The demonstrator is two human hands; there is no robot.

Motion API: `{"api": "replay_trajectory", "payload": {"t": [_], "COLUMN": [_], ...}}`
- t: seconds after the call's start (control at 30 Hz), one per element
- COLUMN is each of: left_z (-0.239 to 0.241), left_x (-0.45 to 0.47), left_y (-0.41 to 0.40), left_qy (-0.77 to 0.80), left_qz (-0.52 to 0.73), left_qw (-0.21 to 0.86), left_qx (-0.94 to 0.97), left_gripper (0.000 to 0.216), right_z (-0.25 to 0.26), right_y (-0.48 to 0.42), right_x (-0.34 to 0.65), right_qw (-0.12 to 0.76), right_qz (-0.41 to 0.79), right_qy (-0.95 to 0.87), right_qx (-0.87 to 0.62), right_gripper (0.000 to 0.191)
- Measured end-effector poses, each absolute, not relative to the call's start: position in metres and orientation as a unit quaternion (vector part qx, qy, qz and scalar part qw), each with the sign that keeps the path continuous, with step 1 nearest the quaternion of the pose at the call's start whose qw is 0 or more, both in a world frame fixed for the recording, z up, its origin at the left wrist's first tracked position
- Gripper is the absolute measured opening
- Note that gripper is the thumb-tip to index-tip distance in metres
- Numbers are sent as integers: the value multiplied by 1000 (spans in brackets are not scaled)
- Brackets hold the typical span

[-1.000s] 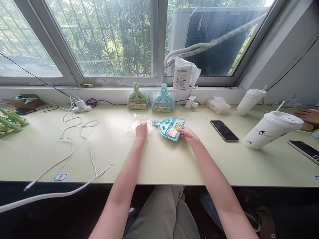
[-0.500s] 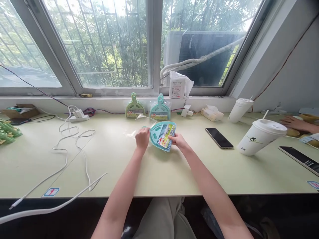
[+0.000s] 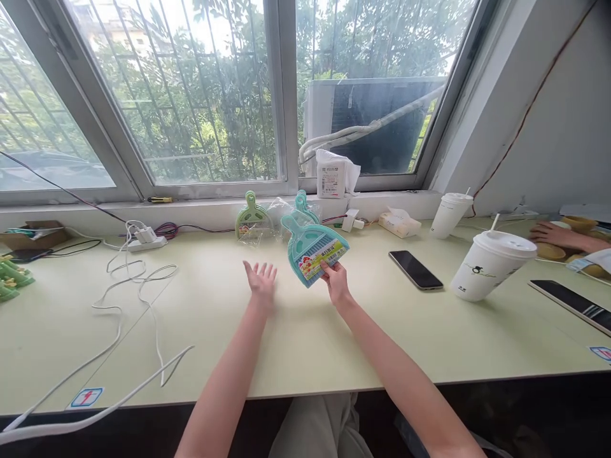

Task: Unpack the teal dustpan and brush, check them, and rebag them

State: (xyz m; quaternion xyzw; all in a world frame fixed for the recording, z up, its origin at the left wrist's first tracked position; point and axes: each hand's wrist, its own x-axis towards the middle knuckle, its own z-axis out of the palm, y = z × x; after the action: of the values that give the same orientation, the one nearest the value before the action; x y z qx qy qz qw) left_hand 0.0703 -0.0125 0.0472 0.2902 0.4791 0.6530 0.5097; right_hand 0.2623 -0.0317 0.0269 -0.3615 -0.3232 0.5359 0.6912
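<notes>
My right hand (image 3: 335,283) pinches the lower edge of a small teal dustpan-and-brush set (image 3: 312,250) with a colourful label, holding it tilted up off the pale green table (image 3: 305,331). My left hand (image 3: 260,280) hovers just left of it, palm up, fingers spread, holding nothing. A clear plastic bag (image 3: 267,219) lies crumpled behind, near a green dustpan set (image 3: 251,216) and another teal dustpan set (image 3: 301,202) leaning against the sill.
White cables (image 3: 133,299) trail over the left of the table from a charger (image 3: 146,238). A black phone (image 3: 413,269), two lidded white cups (image 3: 487,267) (image 3: 447,215), a tissue pack (image 3: 398,222) and a tablet (image 3: 573,304) lie right. Another person's hand (image 3: 554,234) rests far right.
My right hand has lifted the teal dustpan set off the table and tilted it upright. My left hand let go and opened; the clear bag now lies farther back.
</notes>
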Motion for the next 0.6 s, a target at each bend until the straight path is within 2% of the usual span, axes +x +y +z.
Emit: {"api": "replay_trajectory", "payload": {"t": [0.07,0.17,0.43,0.5,0.6], "left_z": [45,49,48,44,38], "left_x": [73,83,104,112,124], "left_y": [-10,-13,-30,-29,-26], "left_qy": [375,304,314,307,298], "left_qz": [644,635,615,618,605], "left_qw": [577,593,585,592,617], "left_qx": [334,391,425,416,407], "left_gripper": [70,65,93,89,72], "right_z": [29,31,29,29,29], "right_y": [-32,-32,-36,-35,-34], "right_x": [263,264,259,258,259], "right_qw": [690,669,659,661,670], "right_qz": [539,558,566,565,563], "right_qy": [-326,-339,-347,-340,-317], "right_qx": [-357,-356,-354,-358,-365], "right_gripper": [31,31,24,22,20]}}
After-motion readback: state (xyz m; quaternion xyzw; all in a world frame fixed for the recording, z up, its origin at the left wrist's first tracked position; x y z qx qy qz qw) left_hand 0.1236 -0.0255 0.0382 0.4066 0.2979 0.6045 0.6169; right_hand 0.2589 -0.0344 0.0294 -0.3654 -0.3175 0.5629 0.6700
